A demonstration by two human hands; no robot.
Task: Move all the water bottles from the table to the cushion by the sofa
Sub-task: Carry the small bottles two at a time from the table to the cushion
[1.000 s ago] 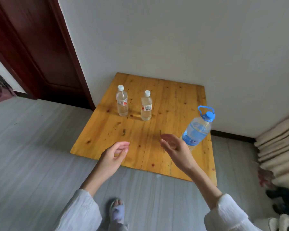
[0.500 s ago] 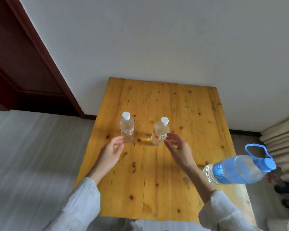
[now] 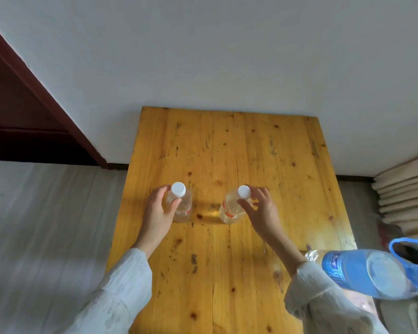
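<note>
Both hands have reached forward: the left hand [image 3: 157, 213] now curls around the left small bottle [image 3: 181, 205], and the right hand [image 3: 261, 212] around the right small bottle [image 3: 232, 208].

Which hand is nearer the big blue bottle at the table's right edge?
Right. The right hand grips a small bottle mid-table, closer to the big blue bottle; the left hand grips the other small bottle, farther left.

Soft even daylight, faint shadows beside the bottles [image 3: 181, 206], wide-angle bending and blur toward the edges.
</note>
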